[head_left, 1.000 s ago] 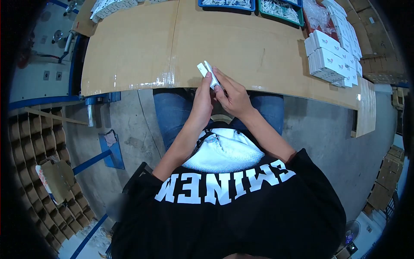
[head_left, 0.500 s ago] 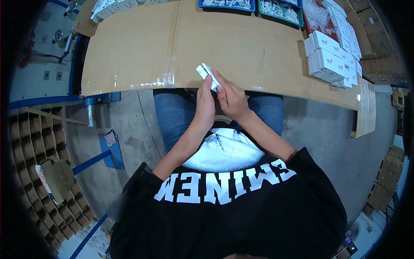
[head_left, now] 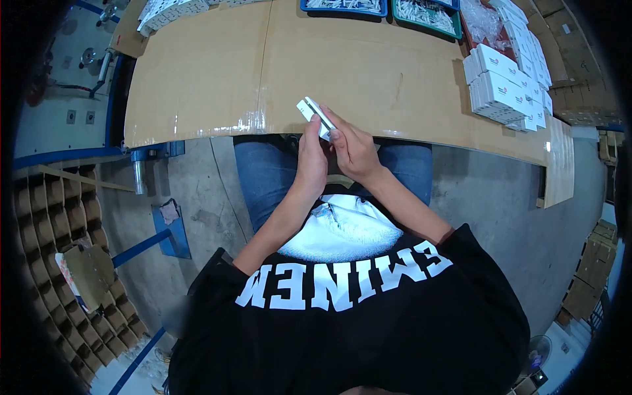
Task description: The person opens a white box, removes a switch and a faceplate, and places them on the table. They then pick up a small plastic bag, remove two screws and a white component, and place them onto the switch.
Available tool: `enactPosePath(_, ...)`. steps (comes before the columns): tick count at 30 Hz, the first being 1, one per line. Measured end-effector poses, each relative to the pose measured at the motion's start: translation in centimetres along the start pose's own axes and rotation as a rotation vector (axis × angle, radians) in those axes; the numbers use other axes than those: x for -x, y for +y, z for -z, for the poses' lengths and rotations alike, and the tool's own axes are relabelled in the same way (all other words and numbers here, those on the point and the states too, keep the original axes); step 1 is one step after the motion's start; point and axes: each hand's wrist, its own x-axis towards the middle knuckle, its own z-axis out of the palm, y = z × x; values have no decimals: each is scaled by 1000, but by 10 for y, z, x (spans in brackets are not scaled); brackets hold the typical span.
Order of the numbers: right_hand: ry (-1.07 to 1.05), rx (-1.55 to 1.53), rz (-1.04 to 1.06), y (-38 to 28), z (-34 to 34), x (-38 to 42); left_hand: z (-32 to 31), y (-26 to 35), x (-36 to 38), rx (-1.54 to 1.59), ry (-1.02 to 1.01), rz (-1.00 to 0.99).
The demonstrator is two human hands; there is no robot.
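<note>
Your left hand (head_left: 311, 155) pinches the small white carton (head_left: 314, 116) from 7 o'clock, over the near edge of the cardboard-covered table (head_left: 217, 72). Your right hand (head_left: 353, 150) closes on the same carton from 4 o'clock, its end flap open. A loose pinch could let it drop to the floor. At 2 o'clock stands the stack of white boxes (head_left: 503, 85).

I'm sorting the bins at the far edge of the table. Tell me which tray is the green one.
The green tray is the right-hand one of the two, next to the stacked white boxes. The tray on its left is blue. Both hold small white pieces.
</note>
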Motion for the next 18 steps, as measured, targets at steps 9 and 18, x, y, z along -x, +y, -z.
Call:
enactPosePath(9,124,-410,-398,22,15,-14,-14,27,6,113,-100,63)
enactPosePath(18,123,-571,-621,21,26,-20,-7,16,4,-264,-77,-226)
